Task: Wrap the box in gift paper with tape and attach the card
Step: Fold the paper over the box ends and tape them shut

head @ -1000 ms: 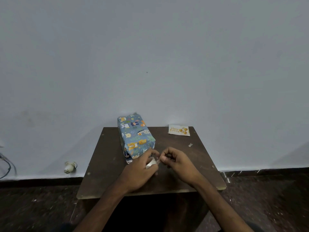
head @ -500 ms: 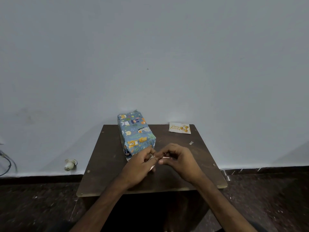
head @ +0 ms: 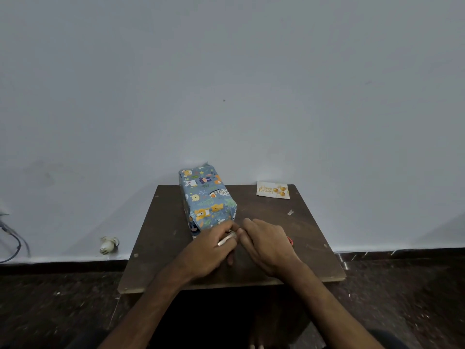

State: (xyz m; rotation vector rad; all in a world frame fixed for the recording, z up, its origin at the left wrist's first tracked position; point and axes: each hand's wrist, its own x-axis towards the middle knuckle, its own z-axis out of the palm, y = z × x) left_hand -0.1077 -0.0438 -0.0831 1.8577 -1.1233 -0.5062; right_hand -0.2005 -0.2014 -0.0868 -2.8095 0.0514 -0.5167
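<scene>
A box wrapped in blue animal-print gift paper [head: 206,197] lies on the dark wooden table [head: 161,235], its near end just beyond my hands. My left hand [head: 214,245] holds a small white tape roll [head: 227,239] in front of the box. My right hand [head: 266,245] meets it fingertip to fingertip, pinching at the tape's end. A white "Happy Birthday" card [head: 273,190] with gold balloons lies at the table's far right corner.
A small scrap [head: 290,212] lies on the table to the right. Something red [head: 289,240] peeks out from behind my right hand. The table stands against a pale wall. A white plug [head: 108,244] and cables [head: 12,238] lie on the floor at left.
Both hands have stayed together at the tape roll and dropped slightly toward the table. The box and card have not moved.
</scene>
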